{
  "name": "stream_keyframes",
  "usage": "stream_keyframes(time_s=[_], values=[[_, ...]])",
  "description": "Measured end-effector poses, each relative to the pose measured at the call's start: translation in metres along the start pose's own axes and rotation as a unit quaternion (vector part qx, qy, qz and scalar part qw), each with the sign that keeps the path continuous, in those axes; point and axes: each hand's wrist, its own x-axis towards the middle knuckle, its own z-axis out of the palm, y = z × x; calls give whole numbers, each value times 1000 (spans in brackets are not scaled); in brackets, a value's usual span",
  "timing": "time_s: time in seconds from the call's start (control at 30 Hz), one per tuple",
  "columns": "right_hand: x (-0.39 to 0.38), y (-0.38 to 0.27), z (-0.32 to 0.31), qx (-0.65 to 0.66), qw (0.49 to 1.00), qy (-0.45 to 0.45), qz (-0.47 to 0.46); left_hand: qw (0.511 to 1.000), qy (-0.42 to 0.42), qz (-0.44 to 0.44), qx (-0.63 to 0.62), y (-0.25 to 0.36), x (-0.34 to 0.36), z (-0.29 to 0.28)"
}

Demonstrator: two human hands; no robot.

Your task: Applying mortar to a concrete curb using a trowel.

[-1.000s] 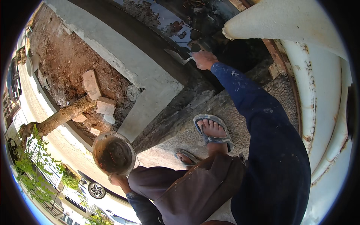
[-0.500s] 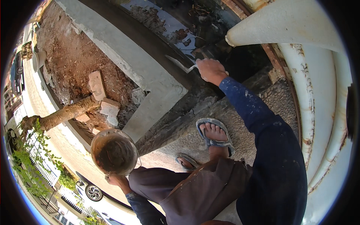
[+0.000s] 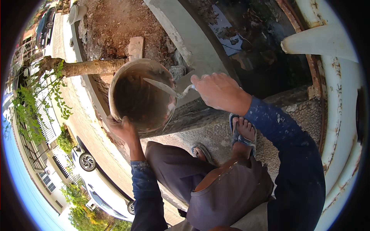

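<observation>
My left hand (image 3: 125, 134) grips the lower rim of a round bucket (image 3: 165, 117), which is tilted so its mouth faces me. Dark grey wet residue, probably mortar, coats the inside (image 3: 133, 96). My right hand (image 3: 222, 91) is closed around the handle of a small pointed trowel (image 3: 160, 85). Its blade reaches over the bucket's mouth and points left; whether it touches the contents I cannot tell. Right of the bucket, a low plastered concrete wall (image 3: 206, 46) meets a corner partly hidden behind my right hand.
Beyond the wall lies a dark channel with standing water (image 3: 227, 30). Thick white rusty pipes (image 3: 333, 111) run along the right. My sandalled foot (image 3: 244, 131) rests on pebbled concrete. At left are a tree trunk (image 3: 90, 67), a brick (image 3: 135, 48) and a parked white car (image 3: 102, 188).
My right hand has drawn the trowel back from the channel-side wall face to the bucket. The bucket has been raised closer, and the view has swung left.
</observation>
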Motion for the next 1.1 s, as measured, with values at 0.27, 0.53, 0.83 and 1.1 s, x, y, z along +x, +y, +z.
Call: stream_keyframes(time_s=[0.27, 0.53, 0.83, 1.1], values=[[42, -45, 50, -132, 978, 156, 39, 998, -1, 57, 22, 26, -15, 16], [37, -54, 60, -40, 994, 88, 49, 995, -24, -9, -98, 19, -11, 6], [33, -56, 60, -18, 997, 68, 42, 986, -58, -36, -150, 17, -9, 5], [34, -59, 56, 122, 992, -27, -34, 982, -63, -49, -173, 29, -10, 11]])
